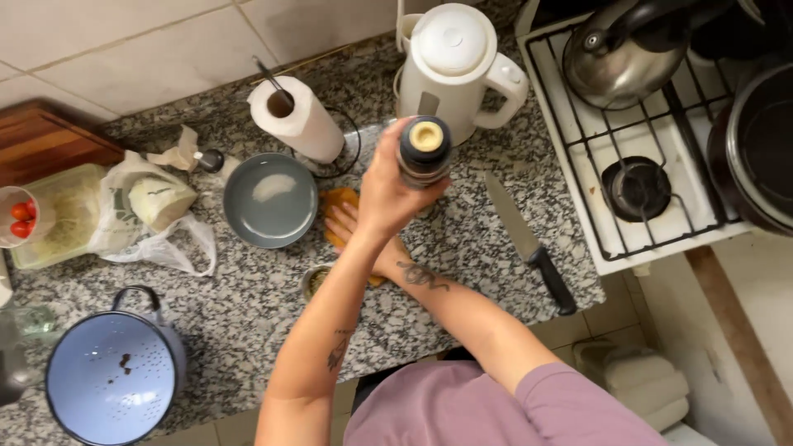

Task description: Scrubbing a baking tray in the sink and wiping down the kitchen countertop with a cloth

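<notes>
A dark bottle (pixel 424 151) with a pale, open top is held upright above the bench (pixel 462 248), in front of the white kettle (pixel 454 66). The left hand (pixel 388 194) wraps around it from the left, the grip pinching the bottle's side just below the neck. The right hand (pixel 351 225) lies lower, its grip spread flat on an orange cloth (pixel 340 201) on the bench, partly hidden under the left forearm.

Just left of the cloth sits a grey bowl (pixel 270 201) with a little white stuff in it. Behind the bowl lies a paper towel roll (pixel 296 117) on a wire stand. Near the right wrist, a small round tin (pixel 314 281) peeks out; its contents are hard to tell. To the right of the hands a knife (pixel 529 244) with a black handle rests on the bench, blade pointing away from the person.

Further left there is a plastic bag (pixel 149 223) with a cut cabbage (pixel 159 200), a clear tub (pixel 58 215), and a cup of red tomatoes (pixel 21 219). A blue colander (pixel 111 376) stands at the near left edge. On the right, a white stove (pixel 636 165) carries a steel kettle (pixel 615 49) and a dark pot (pixel 764 144).
</notes>
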